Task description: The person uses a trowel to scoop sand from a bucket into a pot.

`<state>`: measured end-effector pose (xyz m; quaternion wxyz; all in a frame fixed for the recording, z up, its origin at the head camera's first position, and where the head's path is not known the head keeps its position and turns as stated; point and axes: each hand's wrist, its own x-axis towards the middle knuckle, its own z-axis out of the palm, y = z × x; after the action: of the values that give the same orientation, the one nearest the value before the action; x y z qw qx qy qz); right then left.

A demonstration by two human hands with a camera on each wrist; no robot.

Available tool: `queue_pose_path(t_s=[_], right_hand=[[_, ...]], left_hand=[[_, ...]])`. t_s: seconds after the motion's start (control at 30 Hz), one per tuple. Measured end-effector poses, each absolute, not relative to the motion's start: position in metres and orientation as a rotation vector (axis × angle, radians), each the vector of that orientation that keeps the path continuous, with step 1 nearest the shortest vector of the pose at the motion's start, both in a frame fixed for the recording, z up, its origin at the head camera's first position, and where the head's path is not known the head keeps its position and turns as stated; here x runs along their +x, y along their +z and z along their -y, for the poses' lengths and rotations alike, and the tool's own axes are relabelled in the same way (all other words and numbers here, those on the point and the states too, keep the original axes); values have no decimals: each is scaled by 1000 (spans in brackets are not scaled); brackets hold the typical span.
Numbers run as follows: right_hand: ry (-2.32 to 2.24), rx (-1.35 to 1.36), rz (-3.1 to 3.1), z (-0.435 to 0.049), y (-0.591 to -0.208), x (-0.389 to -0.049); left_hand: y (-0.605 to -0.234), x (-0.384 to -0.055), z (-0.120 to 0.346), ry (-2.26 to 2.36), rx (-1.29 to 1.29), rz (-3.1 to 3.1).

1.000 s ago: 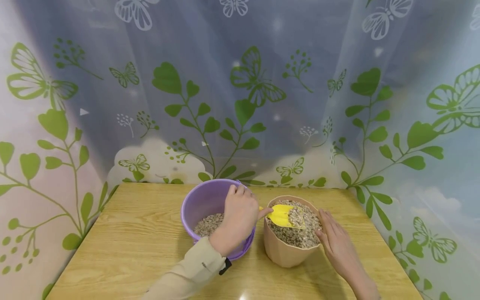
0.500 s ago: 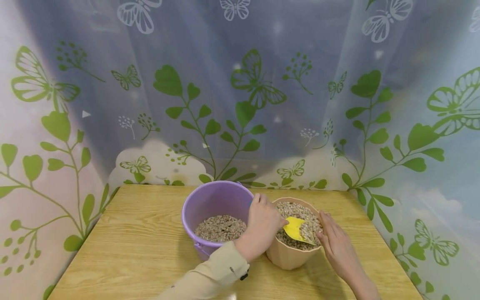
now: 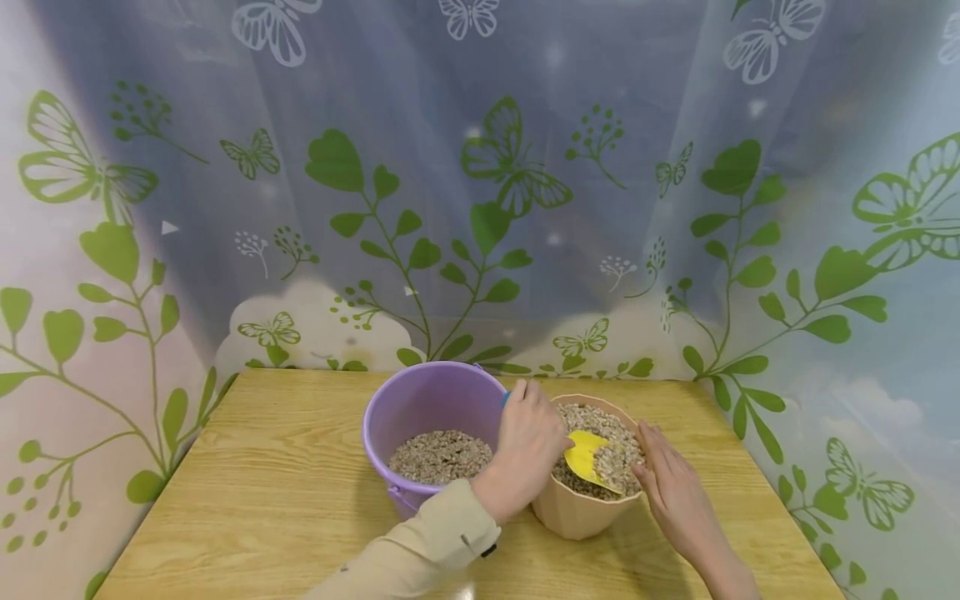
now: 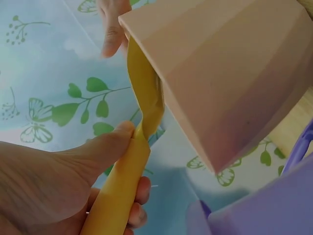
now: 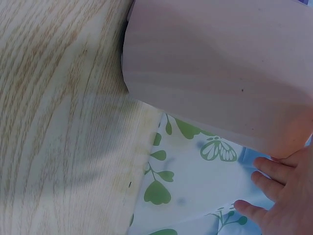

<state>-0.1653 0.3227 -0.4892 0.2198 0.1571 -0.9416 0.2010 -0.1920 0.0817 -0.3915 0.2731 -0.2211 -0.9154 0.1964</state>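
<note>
Fingers (image 4: 141, 190) of the left hand (image 3: 525, 446) are curled round the handle of the one yellow scoop (image 3: 585, 454), so in the head view only a bluish end pokes out; its blade, loaded with grit (image 3: 613, 468), is at the mouth of the single peach pot (image 3: 576, 517), can't tell if it touches the grit below; the right hand's (image 3: 678, 500) straight fingers rest against the pot; one purple bucket (image 3: 427, 402) stands beside it on the desk (image 3: 285, 450), partly blocked by the left hand.

The right hand (image 5: 286, 198) touches the pot (image 5: 215, 68) beside wood grain (image 5: 58, 107).
</note>
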Motion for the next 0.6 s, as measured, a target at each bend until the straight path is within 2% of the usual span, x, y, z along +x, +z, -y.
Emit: queue_pose_path(t_s=[0.6], right_hand=[[579, 436, 2609, -321, -489, -166]], left_hand=[[-372, -196, -62, 650, -607, 2445]])
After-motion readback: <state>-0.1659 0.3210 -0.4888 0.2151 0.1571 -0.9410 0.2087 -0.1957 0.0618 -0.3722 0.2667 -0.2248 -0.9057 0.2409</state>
